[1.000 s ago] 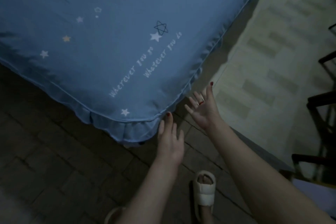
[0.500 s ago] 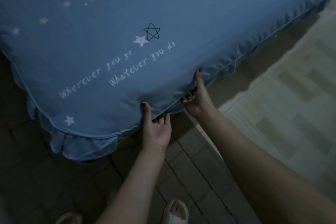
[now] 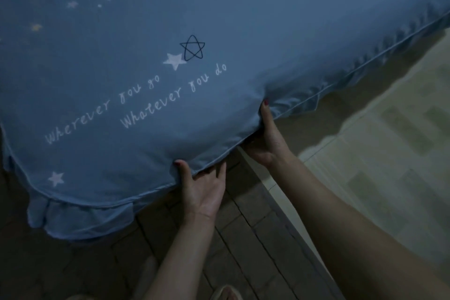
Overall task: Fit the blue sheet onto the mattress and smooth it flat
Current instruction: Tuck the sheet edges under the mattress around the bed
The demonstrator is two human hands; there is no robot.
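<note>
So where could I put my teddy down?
The sheet lies bare and flat above the printed words. The near edge is crowded: left hand and right hand both grip it. Floor between the arms is bare too.

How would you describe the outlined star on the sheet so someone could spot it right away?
Start at the blue sheet and find the two lines of white handwriting running diagonally. Just above them sits a solid white star, and touching its upper right is the outlined star. It alone is drawn in dark lines; the others are pale shapes.
</note>
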